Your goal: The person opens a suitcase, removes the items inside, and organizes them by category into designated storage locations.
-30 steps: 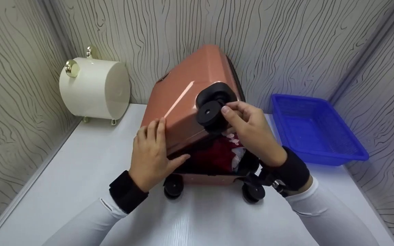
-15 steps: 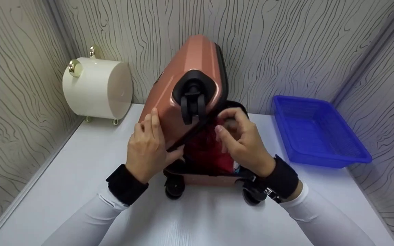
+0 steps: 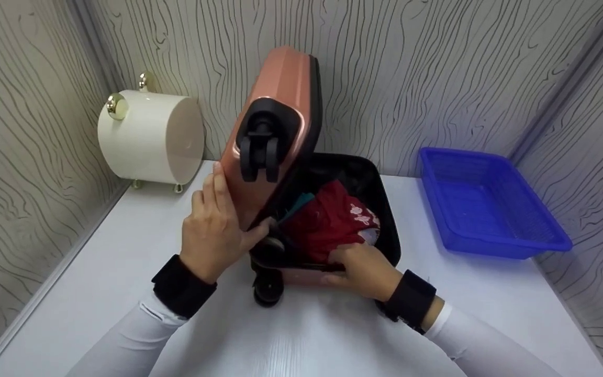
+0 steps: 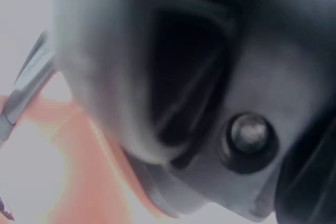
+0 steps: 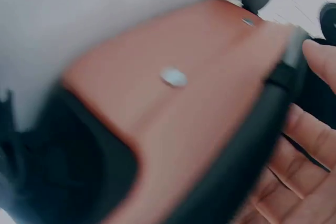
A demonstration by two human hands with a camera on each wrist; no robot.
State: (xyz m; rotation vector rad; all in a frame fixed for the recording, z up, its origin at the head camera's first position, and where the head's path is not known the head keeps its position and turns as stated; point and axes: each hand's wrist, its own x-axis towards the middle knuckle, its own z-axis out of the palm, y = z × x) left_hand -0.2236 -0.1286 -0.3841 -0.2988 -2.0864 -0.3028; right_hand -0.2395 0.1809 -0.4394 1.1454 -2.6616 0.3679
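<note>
A small pink suitcase (image 3: 306, 276) lies on the table with its lid (image 3: 283, 78) raised and leaning left. My left hand (image 3: 212, 235) holds the lid, fingers along its outer face and thumb over the lower edge. Inside is a red cloth (image 3: 317, 225) with a white pattern, and a bit of teal cloth (image 3: 299, 201) shows beside it. My right hand (image 3: 367, 269) grips the near rim, fingers inside and thumb outside. In the right wrist view, the fingers lie behind the black rim (image 5: 241, 145). Black wheel parts (image 4: 249, 135) fill much of the left wrist view, blurred.
A blue plastic basket (image 3: 495, 246) stands to the right. At the back left is a cream drum-shaped container (image 3: 139, 136) on short gold feet. Patterned walls (image 3: 385, 78) close off the white table (image 3: 291, 340) behind and at the sides.
The lid has swung left and upright, uncovering more of the cloth. My right hand has let go of the lid's wheel and come down to the near rim. My left hand has stayed on the lid.
</note>
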